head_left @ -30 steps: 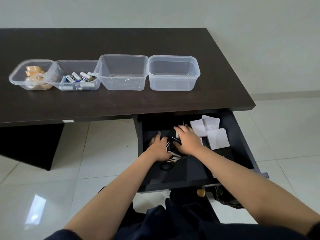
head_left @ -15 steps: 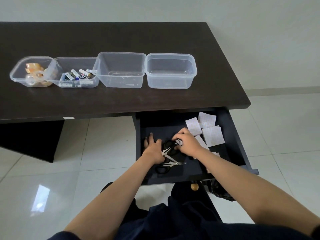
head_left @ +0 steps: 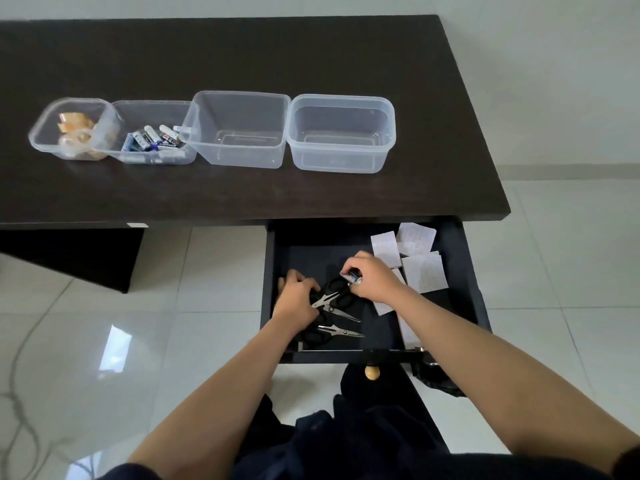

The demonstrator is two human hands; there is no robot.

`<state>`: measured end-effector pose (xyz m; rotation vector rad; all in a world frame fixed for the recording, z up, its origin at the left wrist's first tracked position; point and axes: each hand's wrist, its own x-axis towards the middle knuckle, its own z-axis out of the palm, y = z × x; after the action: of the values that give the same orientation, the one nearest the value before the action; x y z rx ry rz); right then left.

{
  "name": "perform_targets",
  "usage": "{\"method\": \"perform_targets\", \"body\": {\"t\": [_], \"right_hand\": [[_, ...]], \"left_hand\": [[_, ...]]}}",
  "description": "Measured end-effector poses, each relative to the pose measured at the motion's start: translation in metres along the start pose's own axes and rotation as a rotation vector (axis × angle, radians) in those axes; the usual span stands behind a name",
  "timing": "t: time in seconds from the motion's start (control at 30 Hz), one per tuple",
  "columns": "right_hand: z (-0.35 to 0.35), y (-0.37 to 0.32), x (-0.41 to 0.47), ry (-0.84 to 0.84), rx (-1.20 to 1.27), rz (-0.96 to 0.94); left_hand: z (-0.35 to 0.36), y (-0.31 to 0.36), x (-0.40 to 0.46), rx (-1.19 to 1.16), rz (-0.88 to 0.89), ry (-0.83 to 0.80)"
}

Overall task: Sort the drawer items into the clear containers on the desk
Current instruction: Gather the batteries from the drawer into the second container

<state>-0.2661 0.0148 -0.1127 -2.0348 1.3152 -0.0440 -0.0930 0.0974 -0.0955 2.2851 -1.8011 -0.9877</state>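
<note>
I observe four clear containers in a row on the dark tabletop (head_left: 242, 192). The leftmost container (head_left: 74, 128) holds rolls of tape (head_left: 76, 131). Touching it on the right, the second container (head_left: 156, 133) holds batteries (head_left: 154, 138). The third container (head_left: 239, 128) and the fourth container (head_left: 343, 133) stand side by side, rims touching, with nothing visible inside.

Below the tabletop's front edge the drawer (head_left: 474, 282) stands pulled out. My left hand (head_left: 296, 297) lies palm down inside its left part, fingers (head_left: 289, 277) spread forward over the handles of the upper scissors (head_left: 332, 301); I cannot tell whether it grips them. A second pair of scissors (head_left: 330, 332) lies just nearer me, blades pointing right.

My right hand (head_left: 375, 280) is beside the left, over the scissor handles. Its thumb and forefinger are curled and pinch a small battery (head_left: 354, 276), held just above the drawer floor.

White paper notes (head_left: 420, 271) lie scattered in the drawer's right part, some tucked under my right wrist. A round wooden knob (head_left: 371, 373) shows on the drawer front.
</note>
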Motion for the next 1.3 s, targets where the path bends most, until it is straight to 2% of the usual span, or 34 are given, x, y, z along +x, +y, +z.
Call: {"method": "perform_targets", "body": {"t": [0.1, 0.17, 0.3, 0.4, 0.57, 0.8, 1.03, 1.17, 1.3], "right_hand": [[-0.001, -0.003, -0.002, -0.073, -0.25, -0.052], [0.0, -0.003, 0.0, -0.087, -0.318, -0.088], [-0.004, -0.003, 0.008, -0.16, -0.274, -0.102], [-0.011, 0.0, 0.015, -0.206, -0.115, -0.08], [-0.027, 0.008, 0.009, -0.089, 0.262, 0.038], [-0.035, 0.027, -0.01, 0.131, 0.468, 0.092], [-0.041, 0.048, -0.025, 0.23, 0.455, 0.152], [-0.047, 0.05, -0.033, 0.352, 0.498, 0.137], [-0.049, 0.05, -0.041, 0.347, 0.519, 0.137]], "left_hand": [[0.001, 0.002, -0.006, -0.019, -0.053, 0.0], [0.001, 0.003, -0.011, -0.033, -0.087, -0.006], [-0.001, 0.007, -0.017, -0.056, -0.146, -0.029], [-0.002, 0.013, -0.019, -0.081, -0.181, 0.009], [-0.001, 0.033, -0.017, -0.125, -0.15, 0.08], [0.013, 0.069, 0.009, -0.085, -0.083, 0.012], [0.032, 0.086, 0.025, 0.02, -0.086, -0.038], [0.038, 0.088, 0.027, 0.028, -0.089, 0.005], [0.039, 0.089, 0.027, 0.115, -0.094, -0.006]]}}
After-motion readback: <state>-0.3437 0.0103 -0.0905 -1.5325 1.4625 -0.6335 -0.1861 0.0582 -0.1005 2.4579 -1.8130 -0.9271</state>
